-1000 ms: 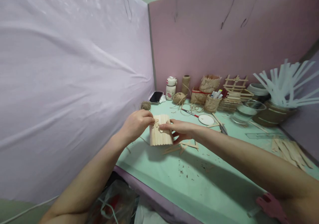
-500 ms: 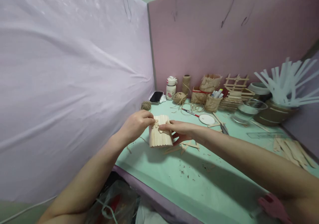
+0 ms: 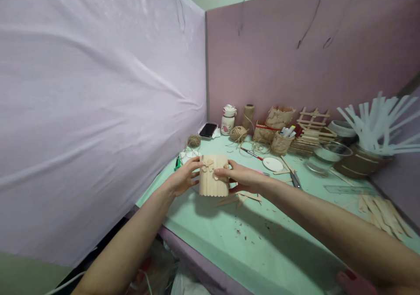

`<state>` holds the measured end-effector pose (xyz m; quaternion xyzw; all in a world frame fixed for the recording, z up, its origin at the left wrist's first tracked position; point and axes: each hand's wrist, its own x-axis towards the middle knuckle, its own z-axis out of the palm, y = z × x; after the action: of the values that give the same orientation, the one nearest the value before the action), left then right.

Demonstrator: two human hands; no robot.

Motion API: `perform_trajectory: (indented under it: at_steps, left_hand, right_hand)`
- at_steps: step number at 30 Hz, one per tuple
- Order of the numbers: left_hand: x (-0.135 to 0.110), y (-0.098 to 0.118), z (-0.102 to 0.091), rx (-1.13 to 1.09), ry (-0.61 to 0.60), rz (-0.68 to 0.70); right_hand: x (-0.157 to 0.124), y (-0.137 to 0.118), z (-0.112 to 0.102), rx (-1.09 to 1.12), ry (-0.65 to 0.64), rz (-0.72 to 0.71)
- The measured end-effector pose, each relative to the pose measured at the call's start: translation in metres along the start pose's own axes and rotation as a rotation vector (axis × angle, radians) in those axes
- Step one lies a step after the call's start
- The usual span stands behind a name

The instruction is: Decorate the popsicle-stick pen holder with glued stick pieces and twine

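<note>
A cup of pale craft sticks (image 3: 213, 187) with scalloped lower ends is held up over the table's front part. Small wooden pieces shaped like a flower (image 3: 208, 165) sit on its upper front, and more pieces lie near its right edge. My left hand (image 3: 183, 177) grips the cup's left side, its index finger along the upper edge and the other fingers curled beside it. From the right, my right hand (image 3: 246, 177) wraps the cup, thumb pressed on the front and fingers behind. The inside of the cup is hidden.
Cut craft sticks (image 3: 241, 198) and crumbs lie below the cup. Behind stand a twine ball (image 3: 238, 134), a bottle (image 3: 228, 120), a phone (image 3: 208, 130) and a pen cup (image 3: 281, 143). A white lid (image 3: 272, 163), scissors (image 3: 295, 179) and a glass bowl (image 3: 324, 157) are rightward.
My left hand has moved off the flower pieces to the cup's left side, uncovering them. The cup has turned slightly and stands straighter. The camera view has shifted a little.
</note>
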<state>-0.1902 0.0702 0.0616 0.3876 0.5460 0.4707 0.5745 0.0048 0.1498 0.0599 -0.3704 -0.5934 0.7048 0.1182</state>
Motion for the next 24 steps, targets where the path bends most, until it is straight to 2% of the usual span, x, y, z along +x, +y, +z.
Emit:
perform_trajectory:
  at_steps: [7, 24]
  left_hand:
    - [0.002, -0.006, 0.009, -0.033, -0.014, -0.042]
    - [0.005, -0.012, 0.007, 0.001, 0.026, -0.044]
  right_hand:
    - [-0.005, 0.001, 0.003, 0.004, 0.036, -0.028]
    - [-0.001, 0.009, 0.003, -0.02, 0.04, -0.054]
